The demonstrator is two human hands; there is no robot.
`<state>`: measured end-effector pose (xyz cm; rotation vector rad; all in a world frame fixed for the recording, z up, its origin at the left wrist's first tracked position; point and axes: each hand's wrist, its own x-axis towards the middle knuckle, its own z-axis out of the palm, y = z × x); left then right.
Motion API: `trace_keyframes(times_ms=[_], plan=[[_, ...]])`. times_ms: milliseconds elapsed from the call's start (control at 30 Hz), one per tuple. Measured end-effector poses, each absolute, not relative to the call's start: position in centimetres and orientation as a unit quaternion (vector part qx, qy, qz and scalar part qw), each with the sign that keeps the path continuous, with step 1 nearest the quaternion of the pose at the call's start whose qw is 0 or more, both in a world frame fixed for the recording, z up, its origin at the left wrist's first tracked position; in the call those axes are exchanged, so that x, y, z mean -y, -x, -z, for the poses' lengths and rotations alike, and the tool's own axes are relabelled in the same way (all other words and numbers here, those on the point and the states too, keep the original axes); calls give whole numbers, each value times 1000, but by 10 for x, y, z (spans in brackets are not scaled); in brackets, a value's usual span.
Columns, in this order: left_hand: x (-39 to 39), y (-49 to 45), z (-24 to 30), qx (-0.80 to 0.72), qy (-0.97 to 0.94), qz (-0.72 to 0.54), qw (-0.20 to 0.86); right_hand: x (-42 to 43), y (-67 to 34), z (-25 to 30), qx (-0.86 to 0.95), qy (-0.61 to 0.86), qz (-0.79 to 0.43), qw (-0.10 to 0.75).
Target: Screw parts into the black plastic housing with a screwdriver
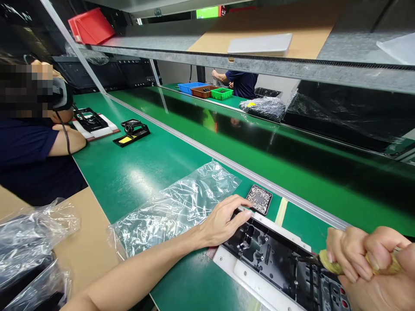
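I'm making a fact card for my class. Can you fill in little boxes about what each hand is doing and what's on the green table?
Left hand: flat on the black plastic part, fingers spread
Right hand: fist closed around a yellowish tool handle
Beside the part: small tray of screws, clear plastic bag
Table: green mat
Farther left: another person's arm, black tool stand

Three bins (207,89), two hands (223,222).

No readable text, label, brand or number anywhere: green sign (207,11) behind the shelf too blurred to make out, yellow patch (125,139) on the black stand (132,131) blank, black housing (275,259) without legible marking
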<state>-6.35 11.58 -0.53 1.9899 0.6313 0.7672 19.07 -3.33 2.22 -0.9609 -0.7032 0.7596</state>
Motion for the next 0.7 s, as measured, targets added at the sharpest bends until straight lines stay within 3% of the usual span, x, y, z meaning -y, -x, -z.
trace_keyframes(times_ms=[567,700], plan=[[-118,65,18,-255,-778,-294,493,27,-179,-39,392,464,-314,729],[-120,64,20,-264,-765,-295,508,33,-179,-50,406,475,-364,691]])
